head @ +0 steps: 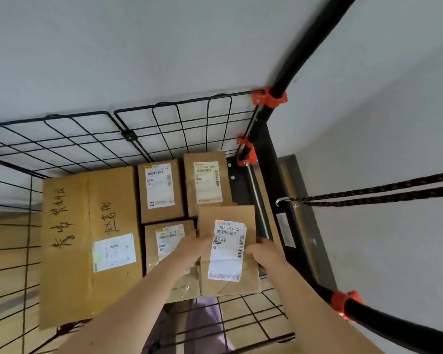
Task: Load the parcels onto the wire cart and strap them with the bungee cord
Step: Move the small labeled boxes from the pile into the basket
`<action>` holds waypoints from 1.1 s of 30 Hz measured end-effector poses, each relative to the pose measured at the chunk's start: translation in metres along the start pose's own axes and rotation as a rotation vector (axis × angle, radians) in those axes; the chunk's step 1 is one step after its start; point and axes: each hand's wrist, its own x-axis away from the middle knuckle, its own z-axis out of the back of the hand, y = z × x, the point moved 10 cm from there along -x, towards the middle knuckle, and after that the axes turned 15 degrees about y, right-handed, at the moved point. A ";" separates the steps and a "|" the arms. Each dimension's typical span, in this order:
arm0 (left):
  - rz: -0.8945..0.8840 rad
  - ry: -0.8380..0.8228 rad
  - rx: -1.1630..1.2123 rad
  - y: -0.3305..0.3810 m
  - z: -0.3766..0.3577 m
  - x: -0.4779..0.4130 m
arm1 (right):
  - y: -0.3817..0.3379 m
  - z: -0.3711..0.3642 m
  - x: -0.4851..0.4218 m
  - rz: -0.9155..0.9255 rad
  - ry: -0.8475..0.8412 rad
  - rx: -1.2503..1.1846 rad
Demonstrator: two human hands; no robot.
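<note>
I look down into a black wire cart (pixel 128 135) holding several cardboard parcels. A large flat box (pixel 69 241) with handwriting lies on the left. Two small labelled boxes (pixel 160 191) (pixel 206 183) sit at the far side, and a third (pixel 169 235) lies nearer. Both hands hold a small labelled parcel (pixel 228 251) above the cart's right near corner. My left hand (pixel 196 247) grips its left edge and my right hand (pixel 262 252) grips its right edge. A dark bungee cord (pixel 374 194) is hooked on the cart frame at the right and runs off the right edge.
The black cart handle (pixel 304 44) with orange clamps (pixel 270 98) rises at the right. A white wall stands behind and to the right of the cart. Wooden floor (pixel 8 233) shows through the wire mesh on the left and below.
</note>
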 end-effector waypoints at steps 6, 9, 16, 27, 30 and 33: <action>0.040 -0.043 -0.038 -0.018 -0.017 -0.007 | 0.014 -0.020 -0.023 -0.055 -0.049 0.100; -0.028 -0.025 -0.113 -0.015 -0.019 -0.009 | 0.011 -0.018 -0.029 -0.043 -0.042 0.163; -0.071 -0.028 -0.240 -0.011 -0.019 -0.005 | -0.004 0.000 -0.030 0.072 0.007 0.355; 0.013 -0.106 -0.269 0.013 -0.032 -0.003 | -0.013 0.026 -0.029 0.162 0.159 0.432; 0.057 -0.107 -0.204 0.011 -0.042 -0.002 | -0.016 0.037 -0.028 0.182 0.252 0.412; 0.061 -0.074 -0.203 0.009 -0.043 -0.003 | -0.022 0.042 -0.023 0.225 0.289 0.455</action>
